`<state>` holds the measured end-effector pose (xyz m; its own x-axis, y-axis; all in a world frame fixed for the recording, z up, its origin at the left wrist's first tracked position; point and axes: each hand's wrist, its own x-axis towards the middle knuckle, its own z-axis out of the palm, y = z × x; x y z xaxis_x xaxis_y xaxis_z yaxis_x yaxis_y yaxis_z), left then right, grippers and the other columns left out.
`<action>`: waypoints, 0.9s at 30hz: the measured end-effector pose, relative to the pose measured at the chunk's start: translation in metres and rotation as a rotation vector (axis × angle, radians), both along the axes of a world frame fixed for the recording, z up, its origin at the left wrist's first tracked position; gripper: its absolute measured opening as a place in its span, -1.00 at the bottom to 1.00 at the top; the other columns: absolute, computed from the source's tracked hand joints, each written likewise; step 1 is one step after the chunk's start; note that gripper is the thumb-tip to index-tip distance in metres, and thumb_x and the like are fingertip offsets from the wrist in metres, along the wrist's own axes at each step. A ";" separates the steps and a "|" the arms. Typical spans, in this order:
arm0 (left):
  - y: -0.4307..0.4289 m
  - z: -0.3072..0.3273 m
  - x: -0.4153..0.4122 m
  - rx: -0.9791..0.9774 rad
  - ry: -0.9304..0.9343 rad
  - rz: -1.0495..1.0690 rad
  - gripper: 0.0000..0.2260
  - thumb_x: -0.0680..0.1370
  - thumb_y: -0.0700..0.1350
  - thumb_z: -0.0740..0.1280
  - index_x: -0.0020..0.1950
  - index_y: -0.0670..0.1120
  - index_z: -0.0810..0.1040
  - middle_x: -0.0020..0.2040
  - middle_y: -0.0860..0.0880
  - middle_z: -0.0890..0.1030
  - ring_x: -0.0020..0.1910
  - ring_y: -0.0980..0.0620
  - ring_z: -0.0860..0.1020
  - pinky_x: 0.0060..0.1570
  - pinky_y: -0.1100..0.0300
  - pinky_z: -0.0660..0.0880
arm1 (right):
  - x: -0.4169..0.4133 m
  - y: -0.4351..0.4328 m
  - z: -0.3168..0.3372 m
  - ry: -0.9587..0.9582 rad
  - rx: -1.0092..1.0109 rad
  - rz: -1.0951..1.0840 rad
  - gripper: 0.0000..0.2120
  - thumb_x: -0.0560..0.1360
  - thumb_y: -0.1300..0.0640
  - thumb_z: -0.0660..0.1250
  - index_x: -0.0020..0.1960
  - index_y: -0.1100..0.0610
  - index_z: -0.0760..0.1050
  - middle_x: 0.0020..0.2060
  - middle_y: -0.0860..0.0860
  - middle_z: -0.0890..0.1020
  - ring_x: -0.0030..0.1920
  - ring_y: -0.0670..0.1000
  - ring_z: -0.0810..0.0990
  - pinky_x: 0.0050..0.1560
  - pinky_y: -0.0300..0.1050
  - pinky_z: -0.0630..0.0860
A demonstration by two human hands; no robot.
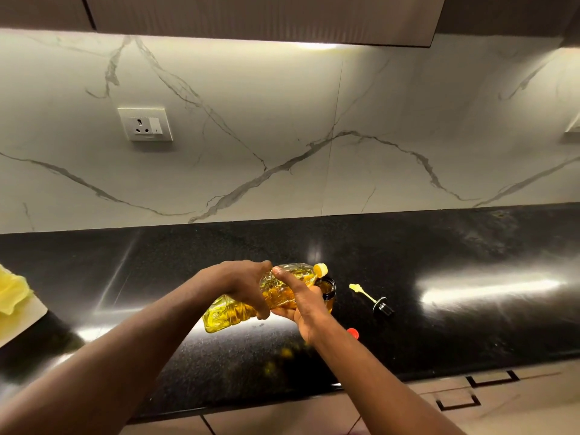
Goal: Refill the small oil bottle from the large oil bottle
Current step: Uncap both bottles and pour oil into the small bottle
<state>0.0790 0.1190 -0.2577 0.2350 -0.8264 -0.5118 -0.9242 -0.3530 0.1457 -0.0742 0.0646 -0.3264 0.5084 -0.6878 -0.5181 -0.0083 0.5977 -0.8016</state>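
Note:
The large oil bottle (232, 309), clear plastic with yellow oil inside, is tipped on its side with its yellow neck (320, 269) pointing right, over the mouth of the small oil bottle (328, 290). The small bottle is a dark glass jar standing on the black counter, mostly hidden behind my hand. My left hand (241, 284) grips the large bottle from above at its middle. My right hand (303, 304) supports the same bottle from below near the neck, thumb across its top. Whether oil is flowing is hidden.
The small bottle's black cap with a yellow dropper stem (373, 299) lies on the counter (470, 262) to the right. A red cap (353, 332) lies near my right wrist. A yellow cloth (11, 293) sits at the far left. A wall socket (145, 124) is on the marble backsplash.

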 end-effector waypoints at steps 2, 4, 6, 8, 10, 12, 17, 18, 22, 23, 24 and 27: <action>0.002 -0.004 0.001 -0.018 0.008 -0.001 -0.05 0.35 0.18 0.61 0.60 0.10 0.16 0.46 -0.06 0.49 0.38 -0.14 0.51 0.31 -0.11 0.54 | 0.000 0.001 0.000 0.010 -0.013 -0.001 -0.19 0.28 -0.11 0.73 0.39 0.14 0.49 0.14 0.14 0.73 0.05 0.15 0.78 -0.01 0.07 0.76; 0.005 -0.009 0.001 -0.046 0.023 0.000 -0.06 0.35 0.19 0.60 0.59 0.11 0.16 0.43 -0.06 0.51 0.33 -0.12 0.53 0.28 -0.09 0.56 | -0.001 0.002 0.000 0.017 -0.033 -0.001 -0.26 0.30 -0.08 0.72 0.36 0.13 0.53 0.11 0.14 0.74 0.03 0.14 0.79 -0.01 0.08 0.76; 0.009 -0.015 0.003 -0.090 0.054 0.006 -0.06 0.33 0.22 0.59 0.58 0.12 0.17 0.39 -0.04 0.54 0.27 -0.08 0.54 0.23 -0.07 0.58 | 0.000 0.002 0.001 0.022 -0.052 -0.007 -0.35 0.33 -0.05 0.71 0.31 0.11 0.55 0.09 0.12 0.75 0.03 0.14 0.78 -0.04 0.11 0.76; 0.014 -0.022 0.004 -0.153 0.104 0.022 -0.08 0.32 0.22 0.59 0.55 0.15 0.17 0.35 -0.02 0.55 0.22 -0.04 0.55 0.20 -0.03 0.59 | 0.002 0.003 0.003 0.025 -0.081 -0.009 -0.37 0.33 -0.03 0.71 0.31 0.07 0.57 0.09 0.10 0.76 0.04 0.15 0.78 -0.06 0.17 0.76; 0.020 -0.030 0.004 -0.239 0.172 0.048 -0.09 0.33 0.18 0.59 0.55 0.18 0.16 0.36 0.01 0.54 0.23 -0.02 0.54 0.21 -0.02 0.58 | 0.005 0.002 0.005 0.032 -0.147 -0.017 -0.34 0.31 -0.02 0.71 0.34 0.05 0.55 0.09 0.07 0.76 0.05 0.12 0.78 -0.06 0.24 0.75; 0.026 -0.036 0.005 -0.342 0.281 0.088 -0.09 0.34 0.16 0.60 0.56 0.22 0.15 0.39 0.03 0.51 0.26 -0.01 0.53 0.25 -0.03 0.57 | 0.010 0.000 0.008 0.041 -0.251 -0.034 -0.25 0.29 -0.04 0.71 0.38 -0.02 0.46 0.13 0.03 0.73 0.07 0.09 0.76 -0.05 0.25 0.75; 0.039 -0.051 0.008 -0.587 0.357 0.199 -0.12 0.26 0.37 0.57 0.48 0.32 0.21 0.27 0.13 0.56 0.21 0.02 0.58 0.23 -0.18 0.58 | 0.018 0.001 0.026 0.184 -0.727 0.052 -0.21 0.30 -0.17 0.69 0.34 -0.13 0.29 0.09 -0.12 0.62 0.05 -0.09 0.68 0.15 0.09 0.70; 0.040 -0.056 0.011 -0.636 0.349 0.216 -0.13 0.24 0.43 0.56 0.45 0.33 0.25 0.24 0.16 0.55 0.21 0.02 0.57 0.21 -0.20 0.58 | 0.020 0.002 0.030 0.223 -0.829 0.079 -0.22 0.33 -0.15 0.68 0.35 -0.09 0.28 0.05 -0.17 0.57 0.04 -0.12 0.65 0.16 0.04 0.68; 0.046 -0.065 0.018 -0.796 0.431 0.340 -0.21 0.20 0.46 0.60 0.31 0.24 0.40 0.14 0.16 0.57 0.11 0.09 0.62 0.06 -0.07 0.67 | 0.037 0.002 0.037 0.294 -1.159 0.187 -0.15 0.37 -0.16 0.65 0.46 -0.04 0.23 0.18 -0.07 0.57 0.12 -0.07 0.62 0.12 -0.09 0.63; 0.048 -0.065 0.018 -0.818 0.461 0.365 -0.23 0.22 0.42 0.61 0.30 0.20 0.41 0.14 0.14 0.58 0.10 0.09 0.64 0.06 -0.03 0.68 | 0.042 0.003 0.036 0.298 -1.207 0.214 -0.15 0.38 -0.15 0.65 0.48 -0.04 0.23 0.22 -0.04 0.58 0.13 -0.07 0.61 0.11 -0.11 0.63; 0.050 -0.066 0.018 -0.841 0.486 0.387 -0.25 0.24 0.37 0.62 0.30 0.17 0.41 0.14 0.12 0.59 0.10 0.09 0.64 0.07 -0.01 0.68 | 0.046 0.003 0.035 0.301 -1.245 0.238 -0.14 0.38 -0.14 0.65 0.49 -0.05 0.22 0.25 -0.01 0.58 0.14 -0.06 0.61 0.11 -0.09 0.64; 0.055 -0.075 0.018 -0.882 0.498 0.452 -0.30 0.25 0.27 0.61 0.28 0.16 0.39 0.14 0.10 0.60 0.08 0.10 0.65 0.06 0.02 0.68 | 0.058 0.003 0.026 0.311 -1.324 0.320 -0.10 0.38 -0.10 0.65 0.54 -0.08 0.20 0.29 0.03 0.56 0.19 0.02 0.64 0.15 -0.01 0.68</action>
<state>0.0973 0.1737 -0.3322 0.5388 -0.8373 0.0929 -0.5048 -0.2327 0.8313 -0.0163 0.0671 -0.3008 0.7201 -0.6264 0.2983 -0.2782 -0.6546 -0.7029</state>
